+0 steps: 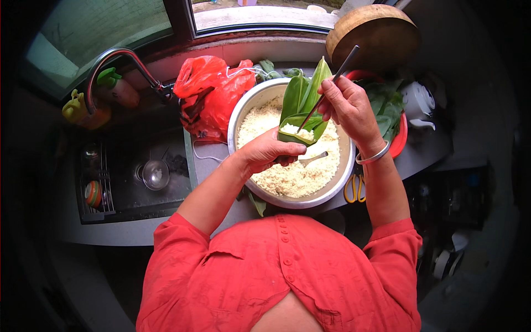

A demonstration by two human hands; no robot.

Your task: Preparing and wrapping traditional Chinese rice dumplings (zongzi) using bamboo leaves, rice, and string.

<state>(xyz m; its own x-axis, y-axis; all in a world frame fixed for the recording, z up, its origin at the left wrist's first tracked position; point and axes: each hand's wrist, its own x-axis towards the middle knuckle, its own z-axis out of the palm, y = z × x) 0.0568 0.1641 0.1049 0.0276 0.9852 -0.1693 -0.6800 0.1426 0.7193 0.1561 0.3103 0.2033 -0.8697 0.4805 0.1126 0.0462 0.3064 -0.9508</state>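
Note:
Over a large metal basin point(347, 176) of pale rice grains point(286, 180), my left hand point(274, 151) grips a cone of folded green leaves point(293, 99). White rice point(296, 131) fills the cone's lower part, and long leaf ends stand up behind it. My right hand point(346, 99), with a metal bangle on its wrist, pinches a thin dark chopstick-like stick point(350, 56). The stick slants down, its lower tip in the rice within the cone. A metal spoon point(314, 158) lies on the grains in the basin, partly hidden by my left hand.
Left of the basin are a knotted red plastic bag point(207, 95) and a dark sink point(132, 199) with a curved faucet point(92, 79). On the right are yellow-handled scissors point(354, 189), a red basin point(400, 139) of leaves, a white teapot point(418, 101) and a round wooden board point(373, 35).

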